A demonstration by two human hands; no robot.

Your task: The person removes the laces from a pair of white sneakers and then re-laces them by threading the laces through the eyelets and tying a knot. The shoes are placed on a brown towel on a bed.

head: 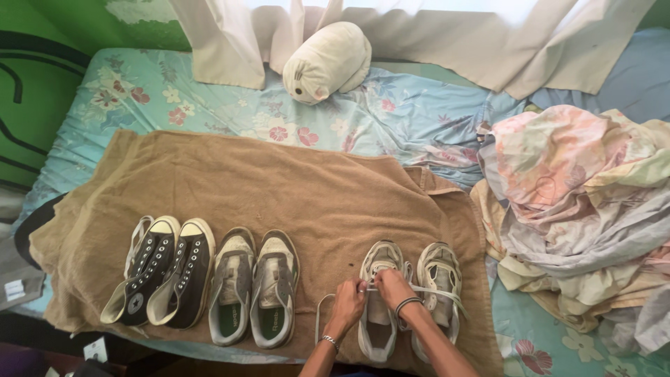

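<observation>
Item: white sneaker [377, 307], the left one of a pale pair, lying toe away from the person on a brown towel [279, 188] spread over a bed.

Lace: white shoelace [419, 287], drawn across the sneaker's upper eyelets; one end runs right over the second white sneaker [440, 286], a loop trails left onto the towel.

Hands: left hand [347, 301], grip pinched shut on the lace at the sneaker's left edge. Right hand [392, 285], grip closed on the same lace over the tongue; a dark band sits on that wrist and a bracelet on the left.

Step in hand, judged: lacing or tightening near the top of the sneaker, well along on this shoe. The next move would call for even tension from both hands and a steady hold so the lace does not slip back through the eyelets.

Adjoining: grey sneakers [252, 290] with green insoles, just left; black high-top sneakers [164, 272], further left, all in a row on the towel.

Surroundings: floral bedsheet [391, 112]; white seal plush [326, 61] by the curtain [488, 35]; heap of crumpled laundry [586, 209] at the right.
</observation>
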